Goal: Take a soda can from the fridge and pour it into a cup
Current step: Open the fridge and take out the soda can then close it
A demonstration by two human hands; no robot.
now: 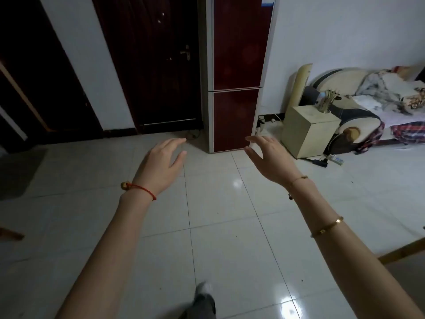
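Soda can: not visible anywhere in the head view; cup likewise not visible. Tall dark-red two-door fridge with pale metal frame [236, 72] standing upright against the white wall, both doors closed, seam between upper and lower door roughly at mid-height.

Left hand [162, 165] raised in front of the fridge, low and to its left, palm down, fingers relaxed and slightly spread, grasping nothing. Thin red string bracelet with a small gold bead [140, 188] on that wrist.

Right hand [270, 161] raised in front of the fridge's lower right corner, fingers extended and loose, thumb apart, grasping nothing. Fine gold chain bracelet [297, 180] at the wrist; gold bangle [327, 229] further up the forearm.

Neither hand touching the fridge; both apart from it, over glossy white floor tiles [218, 226].

Dark brown wooden door with metal handle [158, 65] directly left of the fridge. Cream cube-shaped side cabinet [309, 131] right of the fridge, near it, a brass-coloured vase [324, 103] on top; contents blurred, possibly stems. Cream and dark sofa heaped with cloth [379, 104] further right of the fridge, beyond the cabinet. White power strip [335, 160] on the floor right of the fridge, beside the cabinet's base.

Grey-trousered leg and light shoe [203, 298] low in the view, well apart from the fridge.
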